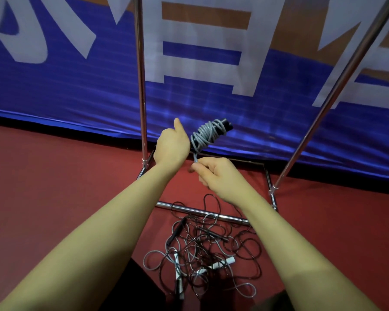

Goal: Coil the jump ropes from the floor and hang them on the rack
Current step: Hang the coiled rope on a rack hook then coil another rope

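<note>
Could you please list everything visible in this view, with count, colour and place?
Wound jump rope: one, grey cord around black handles, held up before the banner.
Loose jump ropes: a tangled pile, count unclear, black and grey cords with black and white handles, on the floor against the rack's base bar.
Rack: one, chrome tubing, two uprights and floor bars, ahead.
Banner: one, blue with white and orange shapes, behind the rack.
Floor: red.
Left hand: grips the wound rope.
Right hand: pinches the cord's loose end.

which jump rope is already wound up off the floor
The grey rope, wrapped around its black handles, held by the left hand and right hand; the others lie tangled.
</note>
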Available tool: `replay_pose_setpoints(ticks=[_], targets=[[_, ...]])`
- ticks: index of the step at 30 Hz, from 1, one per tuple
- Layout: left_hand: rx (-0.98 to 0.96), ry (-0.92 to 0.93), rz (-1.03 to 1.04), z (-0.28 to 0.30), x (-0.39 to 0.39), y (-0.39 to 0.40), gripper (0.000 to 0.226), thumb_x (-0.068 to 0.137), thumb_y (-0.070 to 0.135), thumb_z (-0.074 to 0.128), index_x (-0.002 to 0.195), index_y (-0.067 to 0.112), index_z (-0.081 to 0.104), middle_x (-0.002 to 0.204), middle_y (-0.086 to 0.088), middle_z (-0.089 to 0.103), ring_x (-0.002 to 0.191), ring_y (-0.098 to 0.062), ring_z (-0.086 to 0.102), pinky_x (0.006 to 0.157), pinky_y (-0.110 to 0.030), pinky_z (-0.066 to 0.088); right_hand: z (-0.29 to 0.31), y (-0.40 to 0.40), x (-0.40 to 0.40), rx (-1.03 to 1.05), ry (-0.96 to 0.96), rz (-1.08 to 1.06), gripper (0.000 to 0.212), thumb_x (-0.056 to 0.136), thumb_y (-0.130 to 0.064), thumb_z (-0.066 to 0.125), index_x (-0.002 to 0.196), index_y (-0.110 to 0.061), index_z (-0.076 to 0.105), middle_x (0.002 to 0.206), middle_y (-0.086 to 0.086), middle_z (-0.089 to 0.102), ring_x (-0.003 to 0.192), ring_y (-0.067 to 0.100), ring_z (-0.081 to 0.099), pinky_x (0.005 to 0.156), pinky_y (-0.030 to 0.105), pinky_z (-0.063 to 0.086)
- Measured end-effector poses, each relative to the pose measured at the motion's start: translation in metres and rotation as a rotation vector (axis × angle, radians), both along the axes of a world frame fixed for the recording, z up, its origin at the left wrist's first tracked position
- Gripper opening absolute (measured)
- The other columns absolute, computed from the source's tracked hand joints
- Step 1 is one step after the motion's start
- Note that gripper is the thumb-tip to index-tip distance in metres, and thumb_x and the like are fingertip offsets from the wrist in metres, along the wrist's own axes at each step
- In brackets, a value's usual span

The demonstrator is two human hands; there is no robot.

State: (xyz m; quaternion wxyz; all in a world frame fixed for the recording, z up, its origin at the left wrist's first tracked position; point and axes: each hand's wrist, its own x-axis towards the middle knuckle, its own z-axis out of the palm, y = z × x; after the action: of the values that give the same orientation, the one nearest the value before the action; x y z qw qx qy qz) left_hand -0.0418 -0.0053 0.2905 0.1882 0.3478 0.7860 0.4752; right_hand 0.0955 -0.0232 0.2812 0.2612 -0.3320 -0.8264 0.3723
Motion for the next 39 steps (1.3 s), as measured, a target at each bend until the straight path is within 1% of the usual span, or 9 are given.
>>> replay_pose_setpoints(ticks=[4,7,10,14,19,23,31,35,39], targets=[[-0.059,0.228,0.003,-0.004,-0.002,-0.002,0.056,0.103,0.041,0.02,0.105,0.001,0.059,0.108,-0.017,0.063,0.097,-0.035,0.055,0.077,-0.037,0.033,0.0,-0.003,0.0,0.008,-0.033,0.073,0.027,0.096,-0.017,0.054,0.089,0.007,0.063,0.062,0.007,0.044,0.059,0.014,0.038,0.056,0.035,0.035],[-0.137,0.479,-0.013,-0.01,-0.005,-0.003,0.046,0.104,0.033,0.023,0.111,0.0,0.054,0.11,-0.022,0.063,0.102,-0.04,0.058,0.077,-0.039,0.037,0.001,-0.007,0.002,0.027,-0.083,0.105,0.027,0.094,-0.017,0.057,0.09,0.009,0.063,0.064,0.011,0.045,0.06,0.011,0.035,0.058,0.032,0.03],[-0.15,0.705,-0.056,-0.015,-0.01,-0.005,0.035,0.104,0.026,0.026,0.113,0.0,0.047,0.103,-0.025,0.065,0.095,-0.042,0.061,0.066,-0.037,0.031,0.007,-0.005,0.007,0.002,-0.067,0.079,0.015,0.092,-0.017,0.06,0.088,-0.004,0.066,0.071,0.013,0.058,0.065,0.013,0.044,0.063,0.031,0.037],[-0.103,0.879,-0.179,-0.018,-0.014,-0.007,0.029,0.102,0.021,0.028,0.119,0.002,0.042,0.091,-0.022,0.066,0.083,-0.041,0.062,0.054,-0.034,0.024,0.012,0.003,0.019,0.165,-0.088,-0.032,0.011,0.091,-0.024,0.061,0.087,-0.017,0.067,0.073,0.006,0.066,0.064,0.02,0.054,0.068,0.037,0.045],[0.055,0.962,-0.355,-0.012,-0.014,-0.015,0.025,0.099,0.016,0.033,0.114,0.002,0.046,0.054,-0.005,0.048,0.05,-0.034,0.044,0.047,-0.031,0.008,0.017,0.012,0.031,0.193,-0.027,-0.19,0.01,0.089,-0.028,0.063,0.081,-0.021,0.064,0.066,-0.006,0.061,0.061,0.01,0.049,0.065,0.032,0.043],[0.229,0.965,-0.474,-0.003,-0.01,-0.024,0.031,0.093,0.021,0.033,0.101,0.001,0.054,0.039,0.011,0.023,0.033,-0.029,0.032,0.043,-0.024,0.012,0.02,0.013,0.037,0.035,0.123,-0.227,0.011,0.085,-0.019,0.069,0.076,-0.015,0.063,0.067,-0.005,0.062,0.06,0.003,0.05,0.062,0.02,0.04],[0.446,1.064,-0.569,0.006,0.002,-0.033,0.04,0.094,0.03,0.029,0.083,0.002,0.055,0.039,-0.007,0.047,0.033,-0.034,0.047,0.043,-0.026,0.026,0.022,0.018,0.045,-0.109,0.269,-0.18,0.016,0.084,-0.011,0.069,0.075,-0.022,0.064,0.059,-0.018,0.062,0.056,-0.006,0.051,0.059,0.009,0.038],[0.507,0.884,-0.619,0.013,0.009,-0.04,0.046,0.092,0.039,0.026,0.083,0.004,0.055,0.047,-0.007,0.052,0.046,-0.037,0.052,0.049,-0.034,0.036,0.021,0.02,0.047,-0.167,0.315,-0.159,0.015,0.086,-0.007,0.066,0.076,-0.018,0.067,0.054,-0.013,0.059,0.049,0.001,0.046,0.053,0.015,0.038],[0.515,0.238,-0.56,0.019,0.015,-0.04,0.039,0.093,0.048,0.032,0.07,0.021,0.049,0.053,0.006,0.046,0.051,-0.017,0.046,0.055,-0.034,0.036,0.023,0.023,0.045,-0.167,0.392,-0.175,0.022,0.085,-0.002,0.064,0.07,-0.018,0.066,0.06,-0.01,0.064,0.059,0.002,0.056,0.061,0.016,0.045]])
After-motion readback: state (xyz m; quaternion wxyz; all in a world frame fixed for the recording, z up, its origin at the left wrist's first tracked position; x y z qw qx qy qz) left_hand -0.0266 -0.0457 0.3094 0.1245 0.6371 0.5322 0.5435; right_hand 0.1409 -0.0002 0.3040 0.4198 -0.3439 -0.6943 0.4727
